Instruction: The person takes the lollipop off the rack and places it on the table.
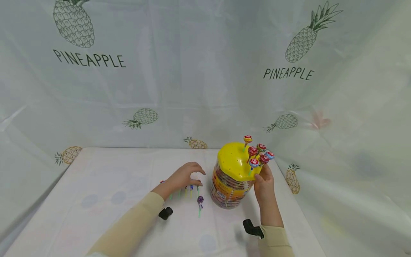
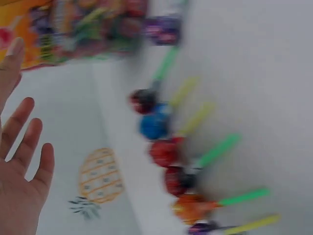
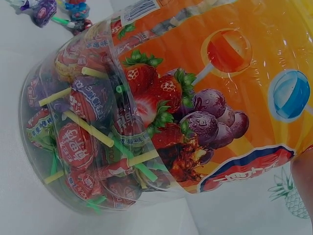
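A clear plastic lollipop jar [image 1: 228,189] with a yellow lid [image 1: 232,162] stands on the table, leaning slightly. Several wrapped lollipops [image 1: 253,163] stick up by their sticks from the lid's right side. My right hand [image 1: 265,187] grips the jar at the right edge of its lid, thumb in front. Through the jar's wall, the right wrist view shows more wrapped lollipops [image 3: 76,144] below the orange label [image 3: 195,98]. To the left of the jar, my left hand [image 1: 184,176] is held with fingers spread and nothing between them, over a row of lollipops [image 2: 164,152].
One purple-wrapped lollipop [image 1: 200,200] lies in front of that row, nearer to me. The white-covered table [image 1: 128,171] meets a pale curtain [image 1: 205,71] printed with pineapples at its back edge. Black wrist-camera mounts [image 1: 252,228] project inward from both wrists.
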A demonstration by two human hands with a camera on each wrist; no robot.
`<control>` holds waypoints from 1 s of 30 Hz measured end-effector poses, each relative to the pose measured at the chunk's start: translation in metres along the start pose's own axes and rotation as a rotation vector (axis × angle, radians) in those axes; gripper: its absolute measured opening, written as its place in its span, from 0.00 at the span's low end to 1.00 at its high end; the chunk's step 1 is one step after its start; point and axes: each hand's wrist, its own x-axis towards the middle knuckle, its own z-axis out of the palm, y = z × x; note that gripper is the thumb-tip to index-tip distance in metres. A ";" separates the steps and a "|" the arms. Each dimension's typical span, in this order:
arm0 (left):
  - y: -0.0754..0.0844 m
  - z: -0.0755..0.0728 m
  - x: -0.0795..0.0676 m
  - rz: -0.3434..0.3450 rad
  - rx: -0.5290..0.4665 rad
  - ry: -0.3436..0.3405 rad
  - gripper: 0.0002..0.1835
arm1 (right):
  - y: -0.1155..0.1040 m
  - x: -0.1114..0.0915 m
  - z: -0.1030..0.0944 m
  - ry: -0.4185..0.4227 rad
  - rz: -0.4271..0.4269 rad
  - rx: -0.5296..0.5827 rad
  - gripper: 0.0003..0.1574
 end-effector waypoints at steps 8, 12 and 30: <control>0.047 -0.043 0.015 0.016 -0.267 0.236 0.22 | -0.003 0.000 0.001 0.034 0.055 -0.008 0.37; 0.075 -0.050 0.024 0.041 -0.357 0.266 0.24 | -0.003 -0.001 0.002 0.043 0.063 -0.012 0.38; 0.122 -0.044 0.070 0.054 -0.571 0.150 0.25 | -0.004 -0.002 0.002 0.023 0.048 0.002 0.37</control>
